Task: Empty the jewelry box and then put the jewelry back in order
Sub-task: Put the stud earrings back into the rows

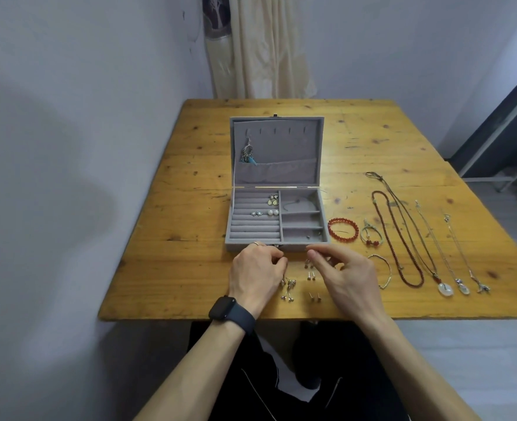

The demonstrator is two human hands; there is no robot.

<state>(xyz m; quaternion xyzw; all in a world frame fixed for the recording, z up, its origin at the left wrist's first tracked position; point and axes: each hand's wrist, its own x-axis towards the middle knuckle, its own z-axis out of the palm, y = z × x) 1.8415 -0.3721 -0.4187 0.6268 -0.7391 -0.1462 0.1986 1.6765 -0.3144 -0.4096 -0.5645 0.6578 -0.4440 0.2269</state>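
Note:
The grey velvet jewelry box stands open mid-table, its lid upright. A dangling turquoise earring hangs in the lid. Three earring pairs sit in the ring rolls at the left. Just in front of the box, my left hand has its fingers curled inward; anything inside them is hidden. My right hand has thumb and forefinger tips close together by the box's front edge, and I cannot make out anything between them. Several small stud earrings lie on the table between my hands.
To the right of the box lie a red bead bracelet, two thinner bracelets and several long necklaces with pendants. The wooden table stands against a wall at the left. A curtain hangs behind it.

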